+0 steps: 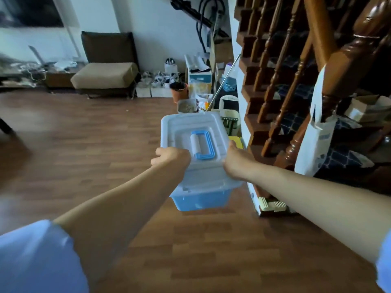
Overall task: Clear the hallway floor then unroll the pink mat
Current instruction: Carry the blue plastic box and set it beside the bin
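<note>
A blue plastic storage box (198,199) with a pale lid and a blue-and-white handle (201,144) hangs in the air above the wooden floor (95,149), in the middle of the view. My left hand (171,158) grips the lid's left edge. My right hand (237,161) grips its right edge. Both arms are stretched forward. No pink mat shows in this view.
A wooden staircase with turned balusters (296,81) rises on the right, a white bag (317,140) hanging on its post. Clutter lies along its base: a terracotta pot (179,92), boxes, a white basket (228,102). A tan chair (105,70) stands at the far wall.
</note>
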A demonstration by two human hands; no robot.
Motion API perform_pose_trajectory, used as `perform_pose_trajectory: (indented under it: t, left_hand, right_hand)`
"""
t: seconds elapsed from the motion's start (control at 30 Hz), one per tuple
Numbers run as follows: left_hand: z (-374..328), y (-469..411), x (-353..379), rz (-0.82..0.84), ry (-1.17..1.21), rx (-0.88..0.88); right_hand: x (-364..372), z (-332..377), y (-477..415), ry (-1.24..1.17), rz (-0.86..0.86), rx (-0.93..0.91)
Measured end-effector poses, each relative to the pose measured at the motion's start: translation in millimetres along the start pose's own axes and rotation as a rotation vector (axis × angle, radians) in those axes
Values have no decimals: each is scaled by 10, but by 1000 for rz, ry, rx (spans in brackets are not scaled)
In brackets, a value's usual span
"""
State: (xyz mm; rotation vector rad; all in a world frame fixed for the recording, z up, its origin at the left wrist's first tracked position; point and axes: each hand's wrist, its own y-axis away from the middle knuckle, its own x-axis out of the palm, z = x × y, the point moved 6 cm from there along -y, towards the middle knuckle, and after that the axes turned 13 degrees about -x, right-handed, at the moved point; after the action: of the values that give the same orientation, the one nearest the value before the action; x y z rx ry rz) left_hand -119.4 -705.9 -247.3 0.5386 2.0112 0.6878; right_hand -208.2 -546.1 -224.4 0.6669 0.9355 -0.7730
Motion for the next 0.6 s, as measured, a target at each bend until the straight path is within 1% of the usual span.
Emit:
perform_pose_trajectory:
  t: [0.1,0.23,0.4,0.6]
  left_hand:
    - [-428,-286,3,-6,128,38]
    - [-778,-679,48,8,176,-7]
    - [-1394,-1292,69,24,169,-23]
    - [-2304,-2048,141,23,101,12]
  right_hand:
    - [-48,84,-531,63,70,-67]
    - [-30,208,-1163,105,137,-104]
    - [38,340,-1996,138,199,-131]
    - [95,437,-3099,156,242,-96]
